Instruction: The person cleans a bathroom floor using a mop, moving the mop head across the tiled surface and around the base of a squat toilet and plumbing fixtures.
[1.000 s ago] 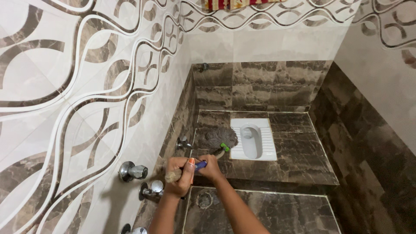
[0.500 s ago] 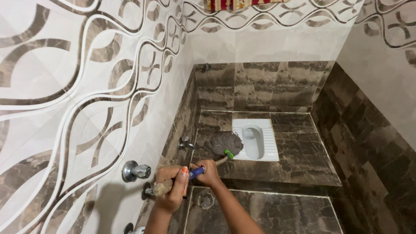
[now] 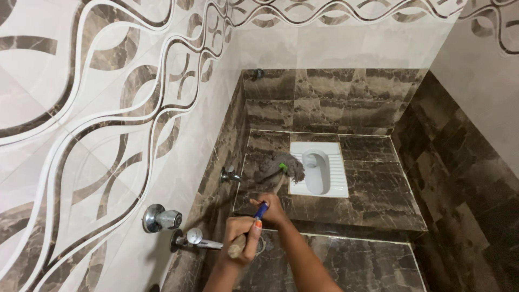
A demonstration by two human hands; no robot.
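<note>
Both my hands grip a mop handle [image 3: 258,215] with a blue grip section and a wooden butt end. My left hand [image 3: 241,238] is closed around the near end, low in the view. My right hand [image 3: 273,210] holds the handle just ahead of it. The grey stringy mop head [image 3: 281,164], joined by a green clip, lies on the raised dark marble platform [image 3: 378,194], touching the left edge of the white squat toilet pan [image 3: 320,168].
Chrome taps [image 3: 161,218] and a valve with spout [image 3: 193,239] stick out of the patterned left wall, another small tap [image 3: 231,174] sits further along. A round floor drain [image 3: 260,246] lies below my hands. Brown marble walls enclose the platform on the right and back.
The mop head slid forward and right, from the platform's left part to the pan's edge. My hands swung the handle more upright, and the view tilted down slightly.
</note>
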